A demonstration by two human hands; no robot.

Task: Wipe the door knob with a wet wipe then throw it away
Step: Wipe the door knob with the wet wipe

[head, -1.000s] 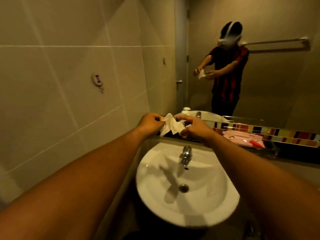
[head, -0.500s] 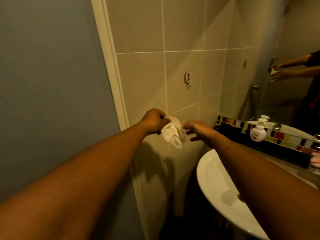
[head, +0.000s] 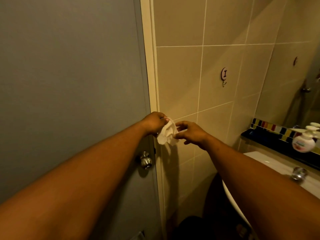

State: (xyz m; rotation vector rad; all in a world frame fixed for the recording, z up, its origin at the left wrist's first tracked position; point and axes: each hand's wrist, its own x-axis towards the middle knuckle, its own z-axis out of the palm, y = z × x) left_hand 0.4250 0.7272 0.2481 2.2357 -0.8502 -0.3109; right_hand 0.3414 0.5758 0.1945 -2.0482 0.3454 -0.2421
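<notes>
left hand gripping wet wipe at frame centre | right hand pinching its edge, fingers loosely spread | door knob sitting below, untouched

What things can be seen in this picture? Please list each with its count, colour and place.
door: one, grey-blue, left half
door knob: one, silver, door's right edge, below the hands
door frame: one, cream, between door and tiles
wall tiles: many, beige, centre and right
wall hook: one, dark round base, on the tiles
soap dispenser: one, white pump bottle, on the dark ledge, far right
sink: one, white, lower right
tap: one, chrome, on the sink
wet wipe: one, white, crumpled, between the hands
left hand: gripping the wipe
right hand: fingers at the wipe
</notes>
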